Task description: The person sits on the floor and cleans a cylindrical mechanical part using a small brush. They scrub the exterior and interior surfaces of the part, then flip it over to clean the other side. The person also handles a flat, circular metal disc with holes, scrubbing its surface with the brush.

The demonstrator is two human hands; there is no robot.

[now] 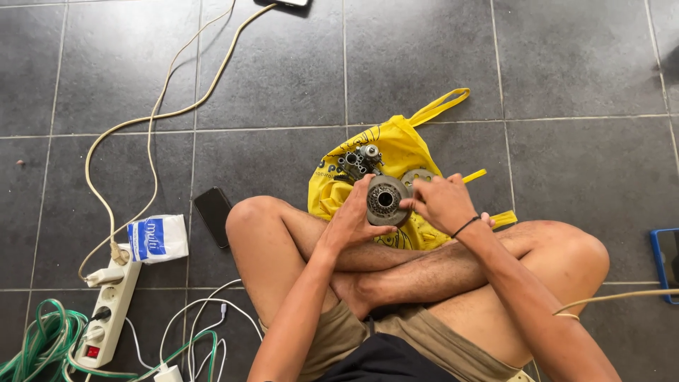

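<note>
Dark grey floor tiles [566, 56] carry everything, with the person sitting cross-legged on them. At the centre, the left hand [353, 216] has its grip clenched around the rim of a round metal part [384, 200] with a toothed centre hole, holding it on edge above the knees, face toward the camera. The right hand [442, 201] meets that part from the other side, fingertips pinching its edge; the wrist bears a thin dark band and the forearm angles up from the lower right, while the left forearm rises from the lower middle, elbow bent.

By my reading the work is partway: one piece is in hand, and a second perforated disc [417, 177] and a cluster of small metal fittings [357, 161] lie untouched on the yellow bag [396, 145] spread just beyond the shins.

Farther out, toward the floor's left edge, lie a dark phone [213, 216], a white-and-blue packet [157, 239], a power strip [109, 308] and green cable [42, 339].
</note>
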